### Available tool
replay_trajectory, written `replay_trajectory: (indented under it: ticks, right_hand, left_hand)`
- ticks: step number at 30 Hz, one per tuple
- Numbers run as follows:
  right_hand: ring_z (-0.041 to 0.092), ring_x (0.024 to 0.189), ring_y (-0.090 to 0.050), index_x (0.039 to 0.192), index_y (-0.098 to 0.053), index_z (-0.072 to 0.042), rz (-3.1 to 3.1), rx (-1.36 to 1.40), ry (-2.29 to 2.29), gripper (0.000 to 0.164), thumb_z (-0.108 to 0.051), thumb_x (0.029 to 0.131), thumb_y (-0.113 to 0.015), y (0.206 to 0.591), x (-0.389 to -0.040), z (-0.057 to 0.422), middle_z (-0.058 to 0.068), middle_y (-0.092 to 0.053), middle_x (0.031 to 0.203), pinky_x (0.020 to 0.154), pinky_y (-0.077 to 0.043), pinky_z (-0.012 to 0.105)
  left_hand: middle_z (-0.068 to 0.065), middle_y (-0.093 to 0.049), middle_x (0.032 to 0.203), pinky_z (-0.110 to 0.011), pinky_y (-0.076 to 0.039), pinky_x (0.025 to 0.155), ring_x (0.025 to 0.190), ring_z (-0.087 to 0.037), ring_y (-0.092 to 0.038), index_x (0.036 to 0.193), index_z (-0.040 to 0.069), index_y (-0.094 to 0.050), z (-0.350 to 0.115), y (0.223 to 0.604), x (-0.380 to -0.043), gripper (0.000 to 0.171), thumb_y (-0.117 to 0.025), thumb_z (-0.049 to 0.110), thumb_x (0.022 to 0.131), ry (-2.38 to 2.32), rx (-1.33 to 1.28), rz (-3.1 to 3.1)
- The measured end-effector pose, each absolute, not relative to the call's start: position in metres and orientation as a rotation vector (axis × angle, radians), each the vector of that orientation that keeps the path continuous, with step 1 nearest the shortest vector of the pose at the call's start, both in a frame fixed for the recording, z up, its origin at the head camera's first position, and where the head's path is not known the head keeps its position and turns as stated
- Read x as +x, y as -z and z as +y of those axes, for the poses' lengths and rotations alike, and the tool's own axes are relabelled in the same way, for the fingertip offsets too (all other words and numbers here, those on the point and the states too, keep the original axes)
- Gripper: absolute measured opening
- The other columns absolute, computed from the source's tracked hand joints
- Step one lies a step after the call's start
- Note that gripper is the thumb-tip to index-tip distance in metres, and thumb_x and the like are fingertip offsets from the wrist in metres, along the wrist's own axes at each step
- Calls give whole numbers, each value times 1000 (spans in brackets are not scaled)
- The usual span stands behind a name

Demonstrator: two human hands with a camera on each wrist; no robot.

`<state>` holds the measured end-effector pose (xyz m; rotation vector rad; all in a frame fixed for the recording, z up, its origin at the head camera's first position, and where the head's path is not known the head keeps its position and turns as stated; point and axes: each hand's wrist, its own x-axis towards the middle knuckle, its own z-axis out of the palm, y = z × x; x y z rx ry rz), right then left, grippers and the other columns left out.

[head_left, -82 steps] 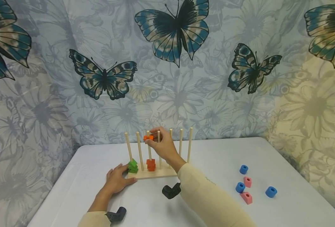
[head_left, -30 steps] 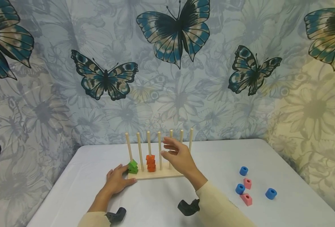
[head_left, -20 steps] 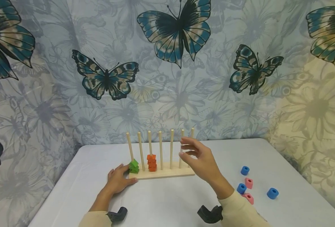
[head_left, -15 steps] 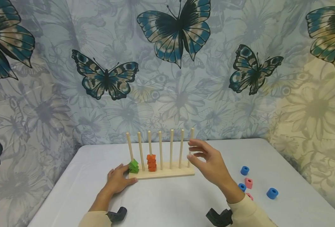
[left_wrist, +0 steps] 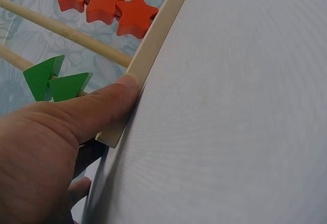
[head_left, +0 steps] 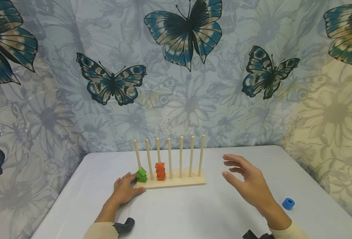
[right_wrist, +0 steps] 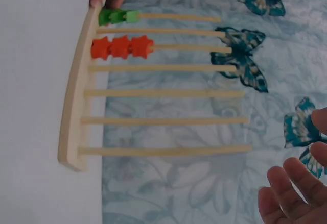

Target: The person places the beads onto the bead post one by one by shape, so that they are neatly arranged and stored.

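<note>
left hand (head_left: 124, 191) grips the 9 o'clock end of the peg rack (head_left: 176, 182): thumb flat along the front edge, fingertips round the far side next to the green blocks (head_left: 141, 175). right hand (head_left: 247, 181) is open in the air at about 3 o'clock from the rack, fingers gently bent, thumb well apart from them, not touching anything. rack sits mid-table, long side facing the person. counts: 7 pegs (head_left: 180, 157) in one row; 3 orange stars (head_left: 160, 171) stacked on the third peg from the 9 o'clock end; green ones on the first peg, 2 plain in the left wrist view, 3 seem to show in the right wrist view but it's soft; 1 blue cylinder (head_left: 288, 203) on the table at 4 o'clock from the right hand, near the forearm. materials: rack is pale bare wood, flat plank base, round dowels. stars are thick, five-pointed, smooth painted faces. greens are triangular wedges, set at different angles to each other. blue one has a hole in its top. table (head_left: 170, 212) is covered in smooth white. at 12 o'clock, a patterned backdrop (head_left: 190, 116) with grey-blue flowers and 6 dark teal butterflies (head_left: 188, 35), some cut by the frame. cream sleeves (head_left: 102, 230), black wrist mounts (head_left: 125, 225), right one partly cropped.
</note>
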<state>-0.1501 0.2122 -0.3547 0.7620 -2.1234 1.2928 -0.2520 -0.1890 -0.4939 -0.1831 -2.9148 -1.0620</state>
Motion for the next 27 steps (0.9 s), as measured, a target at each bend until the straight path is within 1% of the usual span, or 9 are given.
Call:
replay_trajectory:
  ticks: [2, 4, 9, 14, 16, 21, 23, 27]
  right_hand:
    - [15, 110, -58, 130, -54, 3, -2108, 773, -1308, 57, 21, 78, -67, 356, -147, 223, 11, -58, 126, 87, -48, 23]
    - [19, 110, -57, 130, -51, 10, -2054, 822, -1349, 57, 26, 76, -64, 359, -146, 235, 17, -56, 126, 88, -48, 24]
    - [27, 114, -54, 129, -45, 19, -1942, 902, -1484, 55, 31, 76, -57, 365, -143, 262, 27, -52, 127, 92, -47, 25]
    - [24, 115, -55, 130, -45, 19, -1948, 803, -1474, 50, 29, 81, -53, 375, -140, 287, 29, -53, 126, 94, -45, 23]
    - [24, 115, -55, 130, -43, 20, -1932, 769, -1489, 48, 29, 83, -50, 381, -140, 297, 30, -53, 125, 94, -45, 23]
    - [18, 116, -56, 132, -44, 17, -1989, 595, -1490, 45, 26, 88, -45, 399, -143, 319, 19, -57, 126, 93, -45, 20]
    - [14, 115, -56, 133, -45, 13, -2058, 495, -1445, 44, 23, 90, -46, 407, -143, 325, 11, -59, 125, 91, -45, 18]
    - [7, 112, -57, 134, -47, 9, -2161, 373, -1356, 44, 20, 91, -47, 424, -147, 337, 3, -61, 122, 87, -45, 14]
  left_hand:
    - [-22, -48, 139, -57, -3, 110, 137, -40, -28, 136, -2, -52, -188, 493, -252, 80, -84, 37, 74, 1056, -181, -2916]
    - [-22, -48, 139, -57, -3, 110, 137, -41, -28, 136, -1, -52, -187, 493, -252, 80, -83, 38, 74, 1053, -175, -2918]
    - [-22, -48, 139, -58, -2, 110, 137, -41, -28, 136, -2, -52, -187, 493, -252, 81, -83, 39, 74, 1059, -175, -2917]
    - [-21, -49, 139, -58, -3, 110, 137, -41, -28, 136, -1, -52, -188, 494, -252, 81, -83, 39, 74, 1055, -183, -2913]
    - [-22, -49, 139, -58, -3, 110, 137, -41, -28, 136, -1, -52, -189, 494, -252, 81, -83, 39, 73, 1057, -185, -2911]
    - [-22, -49, 138, -58, -3, 110, 137, -41, -28, 136, -2, -52, -188, 494, -251, 82, -84, 40, 73, 1055, -178, -2910]
    - [-22, -49, 138, -58, -3, 110, 137, -41, -28, 135, -2, -52, -188, 493, -251, 81, -84, 40, 73, 1052, -174, -2912]
    - [-22, -49, 138, -58, -3, 110, 137, -41, -28, 135, -2, -53, -187, 493, -251, 80, -83, 39, 73, 1051, -174, -2913]
